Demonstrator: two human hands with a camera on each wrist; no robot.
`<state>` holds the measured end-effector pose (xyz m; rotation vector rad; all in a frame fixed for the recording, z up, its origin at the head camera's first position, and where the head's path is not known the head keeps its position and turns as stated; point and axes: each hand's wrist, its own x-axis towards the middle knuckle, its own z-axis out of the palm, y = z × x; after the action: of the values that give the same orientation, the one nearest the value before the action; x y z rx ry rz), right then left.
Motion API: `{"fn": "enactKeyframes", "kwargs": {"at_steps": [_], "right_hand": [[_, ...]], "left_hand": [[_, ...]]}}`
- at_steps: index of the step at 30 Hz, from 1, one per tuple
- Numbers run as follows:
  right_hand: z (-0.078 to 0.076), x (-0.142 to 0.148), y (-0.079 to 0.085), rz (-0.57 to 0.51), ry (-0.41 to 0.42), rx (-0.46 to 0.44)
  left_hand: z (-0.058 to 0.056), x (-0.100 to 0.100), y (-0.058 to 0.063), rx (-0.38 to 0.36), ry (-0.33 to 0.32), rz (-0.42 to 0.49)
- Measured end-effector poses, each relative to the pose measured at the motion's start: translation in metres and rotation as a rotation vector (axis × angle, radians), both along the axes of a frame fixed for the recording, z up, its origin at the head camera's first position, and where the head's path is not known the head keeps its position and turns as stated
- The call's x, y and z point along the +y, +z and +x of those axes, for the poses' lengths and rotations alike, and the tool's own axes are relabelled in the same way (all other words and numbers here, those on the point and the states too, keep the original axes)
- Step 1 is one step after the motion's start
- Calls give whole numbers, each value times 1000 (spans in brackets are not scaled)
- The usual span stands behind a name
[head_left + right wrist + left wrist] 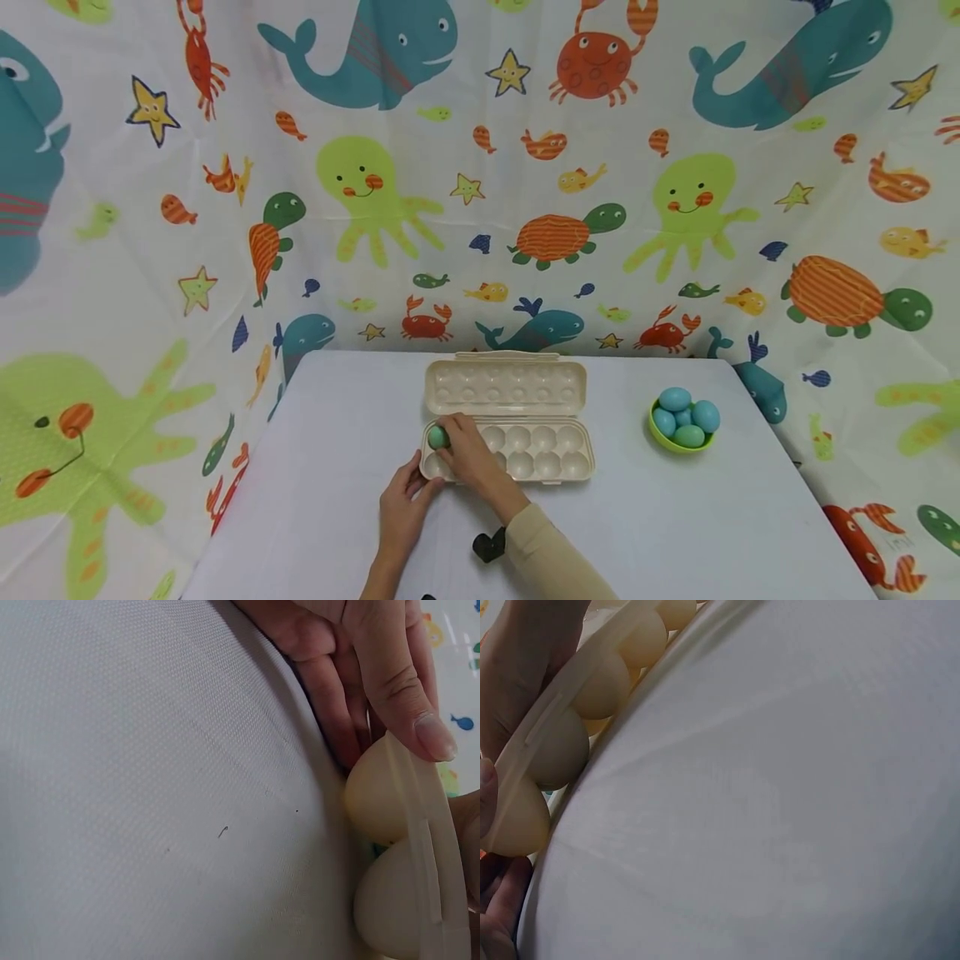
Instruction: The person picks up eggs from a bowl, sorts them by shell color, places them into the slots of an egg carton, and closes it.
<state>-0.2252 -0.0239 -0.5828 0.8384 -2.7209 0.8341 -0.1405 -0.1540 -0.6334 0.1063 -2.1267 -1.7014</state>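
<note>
A beige egg carton (555, 481) lies with its lid (506, 407) folded back on the white table. My left hand (403, 508) grips its front left corner; in the right wrist view the left thumb (436, 739) presses the rim, with fingers beside the cup below. At the left end of the back row, my right hand (471, 454) pinches a green egg (437, 437) in or just over the cup; whether it touches bottom is hidden. The carton's cups right of that hand hold no eggs. In the left wrist view, the carton's rounded cup undersides (604, 690) show.
To the right, a lime green bowl (678, 448) holds several blue eggs (675, 399) and a green egg (688, 436). A black device (489, 546) sits by my right wrist. Behind the table (345, 417) hangs a curtain (480, 317) printed with sea animals.
</note>
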Motion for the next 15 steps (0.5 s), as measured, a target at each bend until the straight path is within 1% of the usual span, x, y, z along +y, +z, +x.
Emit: {"fn": "enactKeyframes", "kwargs": {"at_steps": [4,9,13,15], "right_hand": [[3,1,1,11,-4,-7],[6,5,7,24,-13,8],[7,13,13,33,-15,85],[7,19,15,40,-17,146]], "left_hand": [[0,0,-3,-13,16,-20],[0,0,-4,-27,18,-4],[-1,0,-3,-7,21,-4],[-1,0,-3,15,19,-3]]}}
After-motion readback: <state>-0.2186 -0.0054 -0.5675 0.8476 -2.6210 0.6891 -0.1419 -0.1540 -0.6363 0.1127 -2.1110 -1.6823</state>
